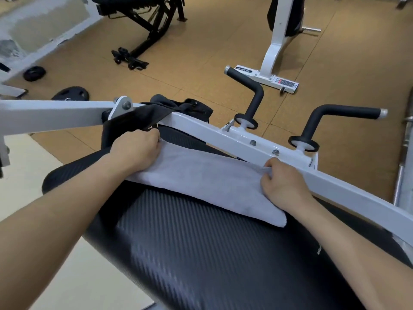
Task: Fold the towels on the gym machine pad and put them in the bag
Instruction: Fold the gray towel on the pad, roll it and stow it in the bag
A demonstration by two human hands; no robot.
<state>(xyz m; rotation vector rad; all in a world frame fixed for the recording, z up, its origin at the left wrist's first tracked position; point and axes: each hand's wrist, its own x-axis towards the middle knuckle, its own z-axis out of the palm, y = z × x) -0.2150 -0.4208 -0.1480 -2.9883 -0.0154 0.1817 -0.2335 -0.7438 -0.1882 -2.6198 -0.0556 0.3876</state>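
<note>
White towel [201, 182], ends in curled fingers [268, 175]

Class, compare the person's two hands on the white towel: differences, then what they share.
The left hand is farther off, by the black bag; the right hand is nearer, beside the white bar. The left hand covers a corner; the right hand bunches cloth. Both grip the towel.
</note>
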